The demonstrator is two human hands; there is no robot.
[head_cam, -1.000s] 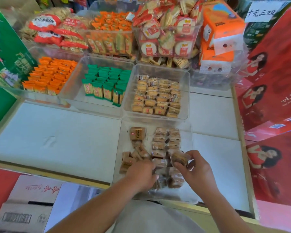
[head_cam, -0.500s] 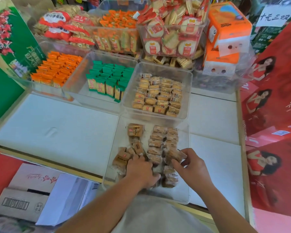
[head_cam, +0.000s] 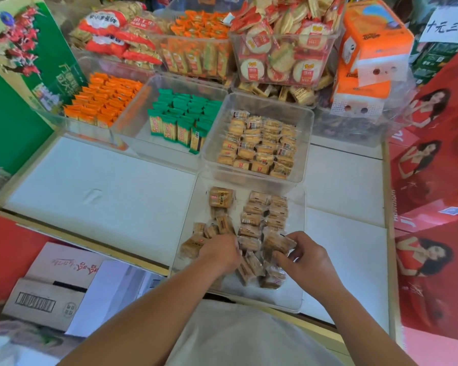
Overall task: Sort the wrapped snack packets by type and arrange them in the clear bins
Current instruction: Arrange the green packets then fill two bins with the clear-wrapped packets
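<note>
Rows (head_cam: pixel 265 215) in the near clear bin (head_cam: pixel 288 297) stay unfinished: my right grip (head_cam: pixel 306 260) still pinches one brown packet (head_cam: pixel 278 243) at their near end, while my left grip (head_cam: pixel 220 252), hold unclear, has shifted onto the loose heap (head_cam: pixel 212 229).

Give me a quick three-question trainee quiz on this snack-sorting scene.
1. True or false: both the left hand and the right hand are over the nearest clear plastic bin.
2. Which sit in the clear bin directly left of the tan wrapped biscuit packets? A orange packets, B green packets, C red packets.
3. Fill in: the right hand pinches a ___ wrapped packet.
Key: 1 true; 2 B; 3 brown.
</note>
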